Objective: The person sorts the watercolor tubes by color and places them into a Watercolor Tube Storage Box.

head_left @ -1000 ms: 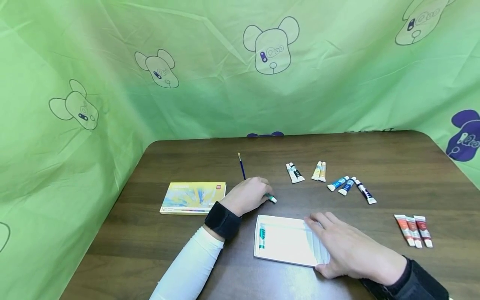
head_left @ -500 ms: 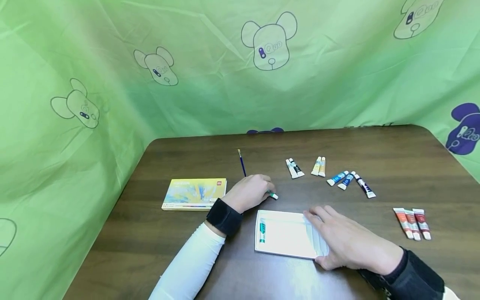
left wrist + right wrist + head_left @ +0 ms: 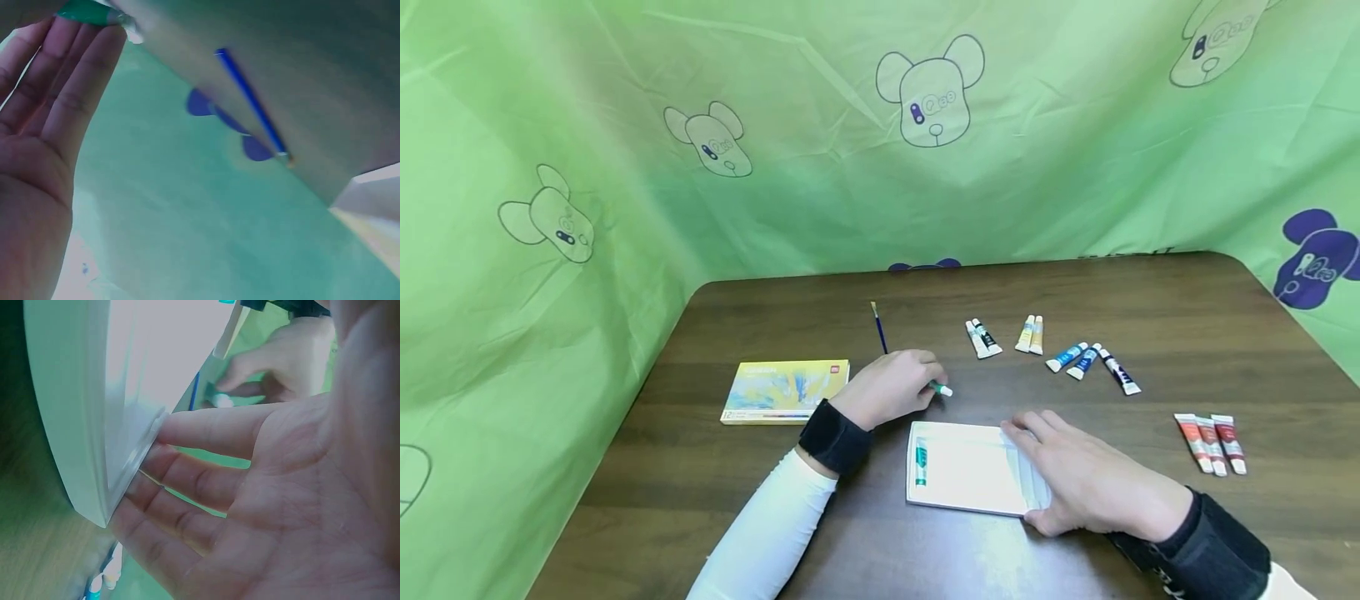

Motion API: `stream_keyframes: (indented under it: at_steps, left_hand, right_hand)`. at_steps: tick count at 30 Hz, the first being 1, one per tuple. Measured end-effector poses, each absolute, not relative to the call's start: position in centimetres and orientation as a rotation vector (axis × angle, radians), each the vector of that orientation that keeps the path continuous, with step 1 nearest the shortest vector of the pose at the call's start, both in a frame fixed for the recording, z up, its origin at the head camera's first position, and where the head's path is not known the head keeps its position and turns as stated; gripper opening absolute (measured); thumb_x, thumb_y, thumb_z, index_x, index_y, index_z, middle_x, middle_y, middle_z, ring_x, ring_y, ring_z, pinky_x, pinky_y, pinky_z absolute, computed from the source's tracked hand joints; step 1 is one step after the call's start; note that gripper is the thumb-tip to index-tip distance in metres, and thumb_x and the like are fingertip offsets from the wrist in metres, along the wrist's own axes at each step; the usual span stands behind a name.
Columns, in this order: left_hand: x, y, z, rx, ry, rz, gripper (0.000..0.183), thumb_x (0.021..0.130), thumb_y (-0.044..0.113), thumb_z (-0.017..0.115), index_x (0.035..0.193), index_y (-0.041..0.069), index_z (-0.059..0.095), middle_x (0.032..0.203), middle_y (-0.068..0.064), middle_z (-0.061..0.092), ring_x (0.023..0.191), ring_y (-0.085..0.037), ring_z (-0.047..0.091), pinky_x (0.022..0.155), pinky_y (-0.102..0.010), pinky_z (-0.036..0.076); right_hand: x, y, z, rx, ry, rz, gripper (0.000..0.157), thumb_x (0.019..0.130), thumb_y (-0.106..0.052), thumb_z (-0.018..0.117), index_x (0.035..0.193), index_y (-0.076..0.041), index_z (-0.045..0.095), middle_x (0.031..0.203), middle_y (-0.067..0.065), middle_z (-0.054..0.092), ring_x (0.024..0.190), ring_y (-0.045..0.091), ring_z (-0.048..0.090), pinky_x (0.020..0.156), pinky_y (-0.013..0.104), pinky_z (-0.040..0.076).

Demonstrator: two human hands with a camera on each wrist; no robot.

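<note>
My left hand (image 3: 891, 386) pinches a small green paint tube (image 3: 87, 12) between thumb and fingers, its white cap poking out toward the right. In front of me lies a shallow white plastic tray (image 3: 970, 475), with one green paint tube (image 3: 921, 465) along its left side. Across the tray's right end sits my right hand (image 3: 1078, 479), fingers at the far edge and thumb at the near edge, gripping it. In the right wrist view the fingertips (image 3: 165, 428) line up along the tray's rim.
Left of my left hand lies a yellow paint box (image 3: 786, 392). A blue-handled paintbrush (image 3: 880, 329) lies behind that hand. Grouped tubes spread rightward: white and black (image 3: 982, 340), yellowish (image 3: 1030, 335), blue ones (image 3: 1082, 362), a dark violet one (image 3: 1120, 372) and reds (image 3: 1212, 445).
The head view shifts slightly. Both hands stay nearly still, the left with the green paint tube and the right on the tray.
</note>
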State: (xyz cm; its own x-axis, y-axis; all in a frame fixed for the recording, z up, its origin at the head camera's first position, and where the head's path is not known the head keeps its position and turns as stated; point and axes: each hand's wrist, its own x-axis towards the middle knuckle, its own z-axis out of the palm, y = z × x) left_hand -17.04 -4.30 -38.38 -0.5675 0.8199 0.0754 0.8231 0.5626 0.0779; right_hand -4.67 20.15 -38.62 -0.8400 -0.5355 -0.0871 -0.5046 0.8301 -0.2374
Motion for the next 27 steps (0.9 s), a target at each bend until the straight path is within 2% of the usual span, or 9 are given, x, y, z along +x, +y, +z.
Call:
stream_keyframes:
  at_steps: [7,11,18,27]
  left_hand:
    - [-14.4,-5.5,-37.1,-1.661,-2.441,-0.177,0.019,0.089,0.007,0.064,0.103,0.018,0.07,0.103,0.007,0.066,0.096,-0.006,0.061,0.086,-0.017,0.05]
    - [-12.9,-6.1,-37.3,-1.743,-2.362,-0.108,0.015,0.091,0.01,0.064,0.104,0.017,0.069,0.104,0.007,0.066,0.098,-0.007,0.06,0.088,-0.017,0.049]
    - [-11.2,-6.9,-37.8,-1.809,-2.26,0.085,0.018,0.092,0.009,0.063,0.105,0.02,0.068,0.104,0.01,0.063,0.095,-0.006,0.055,0.082,-0.017,0.049]
    - [-11.0,-6.7,-37.0,-1.976,-2.185,0.39,0.016,0.096,0.01,0.059,0.106,0.02,0.064,0.104,0.01,0.06,0.095,-0.006,0.054,0.073,-0.017,0.049]
  right_hand:
    - [-4.6,20.0,-38.8,-0.841,2.874,-0.317,0.094,0.063,-0.047,0.085,0.137,0.001,0.052,0.131,0.011,0.052,0.118,0.026,0.049,0.095,0.046,0.048]
    - [-4.5,20.1,-38.9,-0.846,2.875,-0.311,0.094,0.063,-0.048,0.085,0.136,0.001,0.052,0.132,0.012,0.052,0.119,0.027,0.049,0.095,0.047,0.048]
    - [-4.5,20.2,-39.1,-0.86,2.87,-0.299,0.094,0.063,-0.049,0.084,0.136,0.002,0.052,0.131,0.012,0.052,0.118,0.027,0.05,0.095,0.047,0.048]
    - [-4.7,20.2,-38.7,-0.865,2.877,-0.303,0.094,0.064,-0.047,0.084,0.136,0.002,0.052,0.131,0.012,0.052,0.118,0.028,0.049,0.096,0.046,0.048]
